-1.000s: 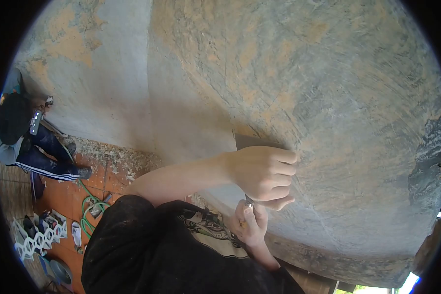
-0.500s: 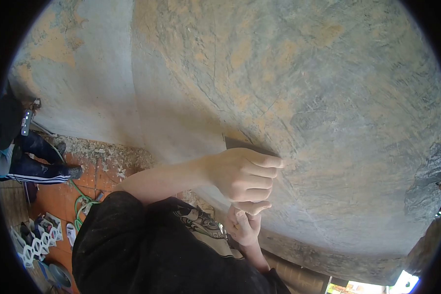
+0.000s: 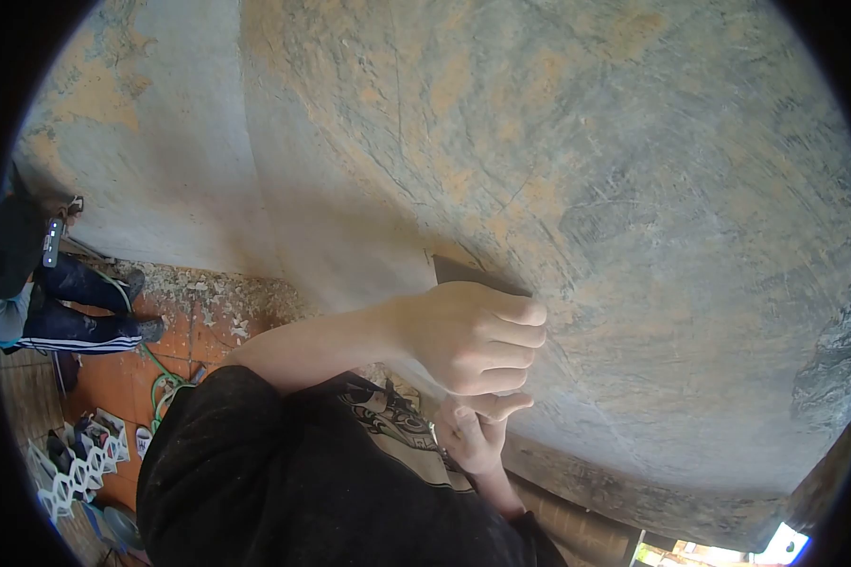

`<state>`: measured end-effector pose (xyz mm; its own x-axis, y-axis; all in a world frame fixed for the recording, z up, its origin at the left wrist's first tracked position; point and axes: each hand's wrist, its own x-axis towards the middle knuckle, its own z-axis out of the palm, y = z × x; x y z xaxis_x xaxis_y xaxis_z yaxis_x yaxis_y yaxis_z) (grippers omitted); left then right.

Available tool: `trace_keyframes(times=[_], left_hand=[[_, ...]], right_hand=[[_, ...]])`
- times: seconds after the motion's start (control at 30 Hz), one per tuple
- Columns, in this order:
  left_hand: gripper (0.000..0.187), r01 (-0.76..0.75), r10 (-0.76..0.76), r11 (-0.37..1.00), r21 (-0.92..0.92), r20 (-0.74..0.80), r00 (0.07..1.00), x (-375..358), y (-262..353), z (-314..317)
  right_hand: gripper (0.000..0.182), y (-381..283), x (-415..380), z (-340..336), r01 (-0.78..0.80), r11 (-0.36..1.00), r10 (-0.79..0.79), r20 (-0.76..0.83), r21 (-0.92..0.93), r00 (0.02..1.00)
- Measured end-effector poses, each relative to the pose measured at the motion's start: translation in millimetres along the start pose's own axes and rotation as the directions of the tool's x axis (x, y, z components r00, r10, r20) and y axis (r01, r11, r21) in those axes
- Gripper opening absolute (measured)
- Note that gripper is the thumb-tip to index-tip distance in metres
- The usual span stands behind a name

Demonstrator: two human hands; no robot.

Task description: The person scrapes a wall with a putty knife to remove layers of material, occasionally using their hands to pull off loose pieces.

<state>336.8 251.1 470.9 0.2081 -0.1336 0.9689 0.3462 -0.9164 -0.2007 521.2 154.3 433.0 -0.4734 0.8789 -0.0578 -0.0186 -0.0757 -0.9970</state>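
Observation:
My left hand (image 3: 482, 335) is closed in a fist near the wall, its back toward me. From behind its knuckles sticks out the dark, straight-edged blade of a scraper (image 3: 473, 272), which lies close against the wall. The handle is hidden by my fingers. Right below, my right hand (image 3: 473, 439) is closed against the underside of the left one, thumb on top; what it grips is covered. The wall (image 3: 671, 208) around the blade is mottled grey and tan, with rough streaks and scratches.
At the far left a person in striped trousers (image 3: 85, 326) stands by the wall. Flaked debris (image 3: 227, 293) lies along the orange tiled floor. A green hose (image 3: 159, 373) and a white lattice rack (image 3: 76, 472) of items are at lower left. A ledge (image 3: 633, 487) runs below the wall.
The view has shifted slightly, so the person and the rack appear a little further right. Both of my hands keep nearly the same place and grip.

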Motion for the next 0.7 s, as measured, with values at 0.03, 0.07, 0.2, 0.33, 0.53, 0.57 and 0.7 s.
trace_keyframes(times=[0.03,0.07,0.2,0.33,0.53,0.57,0.7], left_hand=[[0.036,0.046,-0.044,0.998,-0.041,0.038,0.998,2,3,-5],[0.035,0.093,-0.085,0.992,-0.086,0.082,0.993,2,4,-9],[0.035,0.089,-0.086,0.995,-0.047,0.060,0.995,0,-4,0],[0.036,0.114,-0.113,0.992,-0.055,0.037,0.993,1,-2,-7],[0.037,0.098,-0.097,0.994,-0.057,0.014,0.995,0,-10,-13],[0.037,0.106,-0.103,0.993,-0.056,0.057,0.993,0,-9,-17],[0.041,0.104,-0.103,0.991,-0.086,0.025,0.994,6,-5,-9]], right_hand=[[0.021,-5,0,6,0.040,0.999,-0.040,0.013,0.006,0.999],[0.020,-11,-1,5,0.088,0.994,-0.087,0.011,-0.071,0.996],[0.021,0,6,-16,-0.076,0.964,0.049,0.111,0.253,0.993],[0.022,-22,3,1,-0.100,0.987,0.090,0.082,0.125,0.993],[0.020,-13,14,5,0.022,0.998,-0.013,0.142,-0.064,0.990],[0.020,-15,9,10,0.012,0.998,-0.003,0.139,-0.068,0.990],[0.025,-20,-1,6,-0.055,0.997,0.049,0.120,0.046,0.992]])
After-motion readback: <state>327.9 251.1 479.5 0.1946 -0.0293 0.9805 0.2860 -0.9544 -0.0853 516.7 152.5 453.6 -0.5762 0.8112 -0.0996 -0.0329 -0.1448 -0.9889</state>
